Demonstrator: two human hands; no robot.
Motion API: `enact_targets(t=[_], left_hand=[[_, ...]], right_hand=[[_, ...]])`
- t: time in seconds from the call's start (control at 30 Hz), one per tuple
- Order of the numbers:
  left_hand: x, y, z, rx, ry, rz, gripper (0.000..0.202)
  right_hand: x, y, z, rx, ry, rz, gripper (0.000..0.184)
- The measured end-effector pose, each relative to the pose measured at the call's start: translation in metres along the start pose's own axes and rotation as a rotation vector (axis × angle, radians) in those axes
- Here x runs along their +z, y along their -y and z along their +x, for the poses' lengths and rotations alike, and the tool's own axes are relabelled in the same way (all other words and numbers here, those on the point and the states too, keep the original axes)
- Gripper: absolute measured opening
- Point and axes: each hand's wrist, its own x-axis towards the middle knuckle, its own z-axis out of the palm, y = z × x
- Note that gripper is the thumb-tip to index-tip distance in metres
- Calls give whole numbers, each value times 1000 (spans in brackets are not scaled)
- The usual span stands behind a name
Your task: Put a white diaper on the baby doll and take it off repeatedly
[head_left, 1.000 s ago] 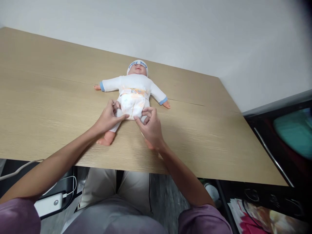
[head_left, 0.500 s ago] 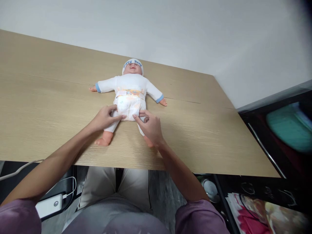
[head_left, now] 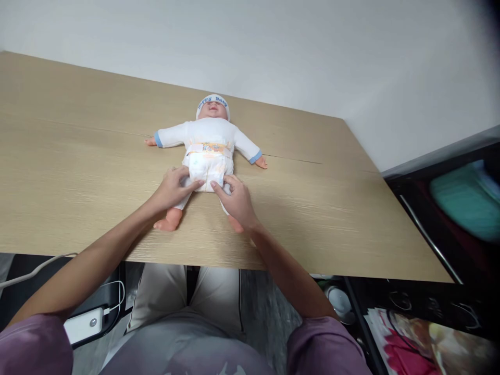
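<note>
A baby doll [head_left: 207, 128] in a white outfit and a lettered cap lies on its back, its feet toward me. Around its waist and hips is a white diaper [head_left: 207, 165] with an orange-patterned front band. My left hand [head_left: 175, 186] grips the diaper's edge at the leg on the left, thumb on the front. At the opposite leg edge my right hand [head_left: 236, 197] pinches the diaper between thumb and fingers. Both thumbs point inward near the crotch, a small gap apart. The fingertips tucked at the leg openings are partly hidden.
The doll rests on a wood-grain table [head_left: 320, 208] against a pale wall. Below its front edge at left, a white power bank [head_left: 84, 325] with a cable lies on a dark seat. A teal item [head_left: 464, 200] and dark shelving stand at right.
Both thumbs have shifted slightly inward on the diaper, now closer together. The camera view has moved a little; the doll stays in place.
</note>
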Motion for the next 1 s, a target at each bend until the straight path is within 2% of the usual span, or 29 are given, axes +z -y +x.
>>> enact_targets(t=[0.2, 0.3, 0.43, 0.57, 0.67, 0.77, 0.87, 0.93, 1.0], left_hand=[[-4, 0, 4, -186, 98, -438, 50], [-10, -6, 2, -290, 110, -589, 64], [-22, -19, -7, -337, 112, -521, 75], [-42, -23, -13, -302, 135, -409, 77], [-59, -9, -1, -284, 129, -273, 73], [-71, 16, 31, -207, -39, 90, 62], [-72, 40, 72, -139, -196, 494, 75], [-68, 49, 96, -123, -177, 629, 87], [-63, 52, 114, -130, -106, 687, 84]], right_hand=[[-1, -4, 2, 47, 22, 124, 35], [2, -8, -2, 10, -85, 42, 33], [5, -13, -12, -138, -256, -140, 22], [-9, -17, -26, -182, -200, -189, 24], [-30, -25, -26, -208, -161, -204, 26], [-48, -45, 3, -226, -262, -283, 31], [-52, -73, 57, -240, -316, -421, 48], [-48, -91, 95, -218, -269, -489, 61], [-40, -102, 125, -158, -214, -515, 62]])
